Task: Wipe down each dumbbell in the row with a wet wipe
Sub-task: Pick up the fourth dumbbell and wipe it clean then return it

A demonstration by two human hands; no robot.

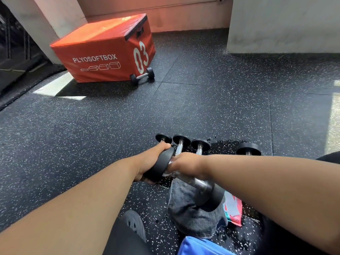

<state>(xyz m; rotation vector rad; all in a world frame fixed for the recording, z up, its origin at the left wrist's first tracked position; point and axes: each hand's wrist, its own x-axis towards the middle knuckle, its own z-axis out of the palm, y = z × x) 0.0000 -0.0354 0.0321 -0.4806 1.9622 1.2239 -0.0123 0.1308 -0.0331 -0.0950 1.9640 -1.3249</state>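
Observation:
A row of black-headed dumbbells with chrome handles (181,142) lies on the floor just beyond my hands. I hold one dumbbell (204,190) lifted and tilted. My left hand (149,162) grips its far black head. My right hand (185,163) wraps around the chrome handle, with a pale wet wipe (170,173) showing under the fingers. The near head of this dumbbell hangs over a dark grey towel (195,216). Another dumbbell head (248,148) shows to the right, partly hidden by my right arm.
An orange plyo soft box (103,50) stands at the back left with one more dumbbell (142,75) against it. A wet wipe pack (233,208) lies right of the towel. A blue object (198,245) sits at the bottom edge. White walls (283,24) close the back.

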